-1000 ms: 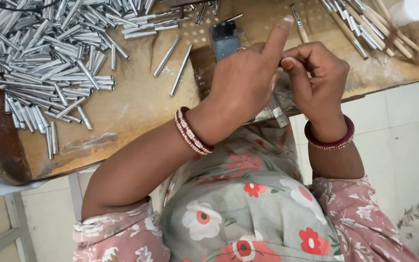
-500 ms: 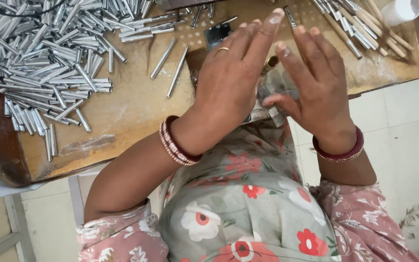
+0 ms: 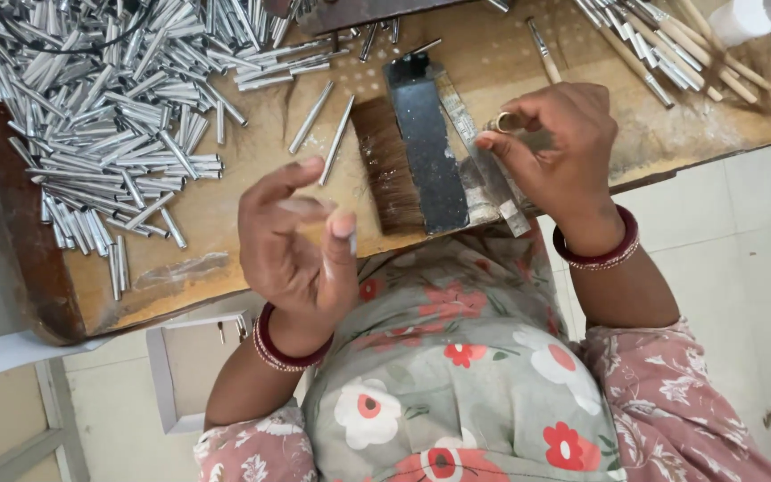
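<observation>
The right hand (image 3: 564, 152) pinches a small shiny ring (image 3: 503, 121) just above the right edge of the dark brush (image 3: 412, 152), while the left hand (image 3: 301, 245), open and empty, hangs farther off to the brush's lower left.

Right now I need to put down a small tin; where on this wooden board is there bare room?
Bare wood shows near the board's front edge, between the metal tube pile and the brush, partly under the left hand. Another patch lies right of the right hand, below the wooden-handled sticks. The far left is crowded with tubes.
</observation>
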